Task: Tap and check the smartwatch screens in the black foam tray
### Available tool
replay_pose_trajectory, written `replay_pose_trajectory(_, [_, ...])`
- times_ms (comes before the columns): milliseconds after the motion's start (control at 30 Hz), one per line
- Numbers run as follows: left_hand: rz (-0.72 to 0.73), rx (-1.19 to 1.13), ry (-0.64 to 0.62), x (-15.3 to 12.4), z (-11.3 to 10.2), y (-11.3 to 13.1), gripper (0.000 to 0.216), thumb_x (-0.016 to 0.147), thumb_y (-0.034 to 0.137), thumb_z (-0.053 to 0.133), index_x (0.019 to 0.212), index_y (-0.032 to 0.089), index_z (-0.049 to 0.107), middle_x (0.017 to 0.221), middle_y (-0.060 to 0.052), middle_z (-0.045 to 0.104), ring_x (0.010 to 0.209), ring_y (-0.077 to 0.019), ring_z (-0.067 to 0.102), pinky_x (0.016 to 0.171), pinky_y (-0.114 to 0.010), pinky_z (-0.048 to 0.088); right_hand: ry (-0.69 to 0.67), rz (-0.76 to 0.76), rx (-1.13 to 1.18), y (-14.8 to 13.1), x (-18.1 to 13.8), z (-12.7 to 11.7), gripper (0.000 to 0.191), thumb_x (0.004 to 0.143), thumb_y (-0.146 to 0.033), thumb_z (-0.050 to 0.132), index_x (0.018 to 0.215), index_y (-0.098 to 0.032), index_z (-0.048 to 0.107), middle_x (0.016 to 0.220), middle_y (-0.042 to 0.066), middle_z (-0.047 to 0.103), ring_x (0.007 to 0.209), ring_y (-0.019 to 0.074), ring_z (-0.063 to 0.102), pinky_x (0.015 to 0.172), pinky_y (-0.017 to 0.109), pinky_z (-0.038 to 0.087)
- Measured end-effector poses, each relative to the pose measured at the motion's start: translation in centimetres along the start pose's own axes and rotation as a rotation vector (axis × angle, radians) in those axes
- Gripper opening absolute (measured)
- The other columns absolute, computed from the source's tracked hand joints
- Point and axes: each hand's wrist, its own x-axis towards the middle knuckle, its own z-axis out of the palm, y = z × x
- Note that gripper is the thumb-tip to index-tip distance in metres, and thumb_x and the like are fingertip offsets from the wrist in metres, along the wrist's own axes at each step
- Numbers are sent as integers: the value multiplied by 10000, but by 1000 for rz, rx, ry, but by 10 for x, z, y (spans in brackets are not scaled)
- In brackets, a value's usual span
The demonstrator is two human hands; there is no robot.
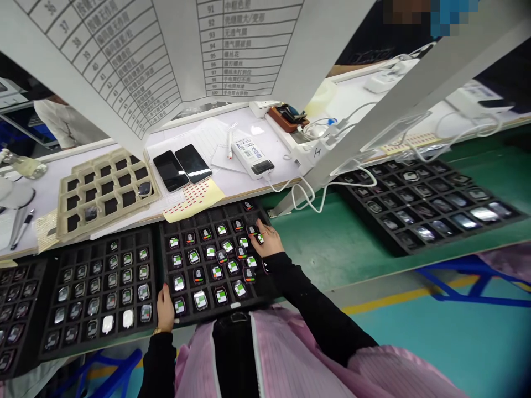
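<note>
Black tray, gripped at near-left corner by left hand; right hand pinching far-right watch module: tilt risk, neighbouring modules dislodged.

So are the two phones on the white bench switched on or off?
Off, it seems: both phones lie flat with fully dark screens, showing only glare.

The far-left black tray is cut off, its contents seemingly blurred.
</note>
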Motion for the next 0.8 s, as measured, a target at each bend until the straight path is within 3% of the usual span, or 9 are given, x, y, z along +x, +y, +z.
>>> replay_pose_trajectory(267, [-2,21,5,0,0,0,480,929,466,385,1109,100,636,1239,-180,634,1256,-296,525,1111,-423,357,21,-66,37,0,-7,-13,596,915,-251,395,1481,-92,301,1134,123,706,1195,285,541,1108,542,323])
replay_pose_trajectory(533, [-4,38,0,3,1,-2,496,926,477,373,1118,99,631,1239,-182,634,1254,-295,526,1106,-414,362,-57,-80,-2,-1,-14,-19,432,933,-246,364,1283,-98,570,1097,139,710,1167,287,564,1127,523,293])
replay_pose_trajectory(667, [-1,47,8,3,1,-2,488,919,491,381,1082,112,642,1201,-173,653,1247,-297,532,1095,-412,375,-113,-27,-36,4,0,-15,477,935,-335,425,1315,-65,527,1102,158,697,1048,302,600,959,445,456])
replay_pose_trajectory(800, [8,46,12,3,1,0,478,918,500,380,1028,125,656,1147,-162,676,1237,-294,541,1087,-406,389,-175,11,-94,2,14,-7,622,861,-428,564,1364,-69,490,1115,196,656,1008,366,582,818,457,480])
